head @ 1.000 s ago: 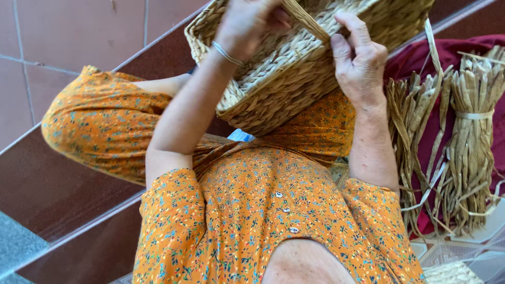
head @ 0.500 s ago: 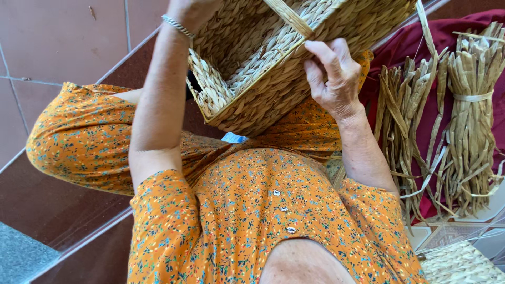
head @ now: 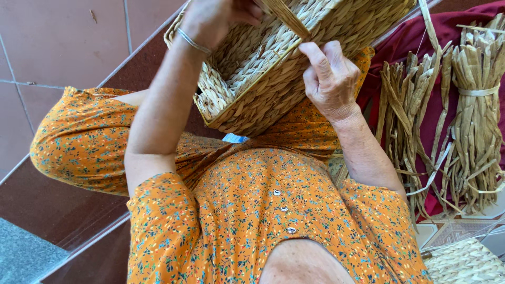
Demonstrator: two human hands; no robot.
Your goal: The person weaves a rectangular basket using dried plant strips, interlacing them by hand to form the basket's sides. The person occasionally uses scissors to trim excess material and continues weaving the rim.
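Rectangular woven straw basket rests tilted on lap, at 12 o'clock. Left hand fingers closed on rim strand; right hand fingers grip side wall. Advisable: brace wall firmly, keep strand taut.

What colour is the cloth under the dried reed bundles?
Dark red cloth, seen in the head view.
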